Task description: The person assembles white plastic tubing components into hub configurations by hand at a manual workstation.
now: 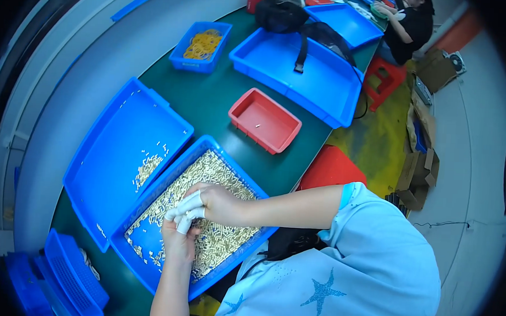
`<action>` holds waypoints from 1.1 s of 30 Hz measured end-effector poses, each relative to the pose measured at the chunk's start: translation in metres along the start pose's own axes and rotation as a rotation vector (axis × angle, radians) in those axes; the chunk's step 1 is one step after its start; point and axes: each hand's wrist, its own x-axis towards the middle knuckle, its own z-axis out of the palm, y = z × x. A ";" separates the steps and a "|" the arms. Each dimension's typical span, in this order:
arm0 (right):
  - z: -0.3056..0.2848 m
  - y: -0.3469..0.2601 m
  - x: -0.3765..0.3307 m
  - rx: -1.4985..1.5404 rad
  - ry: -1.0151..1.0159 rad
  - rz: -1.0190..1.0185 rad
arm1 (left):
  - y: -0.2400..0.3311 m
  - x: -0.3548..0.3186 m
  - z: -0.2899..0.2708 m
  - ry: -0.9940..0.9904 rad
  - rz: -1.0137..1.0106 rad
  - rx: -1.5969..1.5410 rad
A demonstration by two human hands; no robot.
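My left hand (pixel 180 241) and my right hand (pixel 219 205) meet over a blue bin (pixel 261 193). White coverings sit on several of my fingers. The fingertips of both hands are pressed together in a pinch, and whatever they hold is too small or too hidden to name. Beneath them the bin is spread with many small pale-gold cylindrical pieces (pixel 225 245), thinner toward its left corner, where blue bottom shows. Against the bin's left side stands a shallow blue tray (pixel 114 133) with a small heap of similar pieces (pixel 148 169) near its right edge.
Beyond the bin, a red tray (pixel 271 114) holds one tiny piece. Farther off are a blue basket (pixel 192 64) of yellow rubber bands (pixel 203 44) and a large blue tray (pixel 308 95) with a black bag (pixel 282 13). Red stools (pixel 331 169) line the table's right edge; a co-worker (pixel 411 26) sits at the far end.
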 end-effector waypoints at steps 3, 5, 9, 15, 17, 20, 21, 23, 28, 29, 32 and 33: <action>-0.003 0.002 0.002 0.171 -0.151 0.179 | -0.003 0.001 0.001 0.036 0.012 -0.023; -0.001 0.000 0.001 0.092 -0.102 0.139 | -0.002 0.001 0.004 0.052 0.041 -0.006; 0.002 0.000 0.001 -0.009 -0.020 0.070 | -0.004 0.003 0.002 0.102 0.114 0.032; -0.003 -0.004 0.005 0.065 -0.095 0.154 | 0.002 0.001 0.007 0.097 0.031 -0.117; -0.001 -0.003 0.004 0.060 -0.076 0.120 | 0.002 0.002 0.006 0.089 0.021 -0.137; 0.003 0.002 0.002 -0.036 0.024 -0.058 | 0.002 0.003 0.004 0.058 0.023 -0.155; 0.004 0.002 0.002 -0.101 0.009 -0.054 | 0.002 0.004 0.003 0.058 0.025 -0.152; 0.006 0.004 0.002 -0.167 -0.007 -0.050 | 0.003 0.003 0.002 0.060 0.027 -0.150; 0.010 0.015 -0.001 -0.373 0.103 -0.291 | 0.000 0.002 0.005 0.178 0.072 -0.061; 0.010 0.016 -0.002 -0.373 0.104 -0.292 | -0.001 0.003 0.005 0.177 0.073 -0.061; 0.008 0.018 -0.004 -0.457 0.059 -0.323 | -0.002 0.004 0.005 0.187 0.045 -0.087; 0.008 0.017 -0.005 -0.510 0.030 -0.325 | -0.002 0.004 0.006 0.195 0.038 -0.083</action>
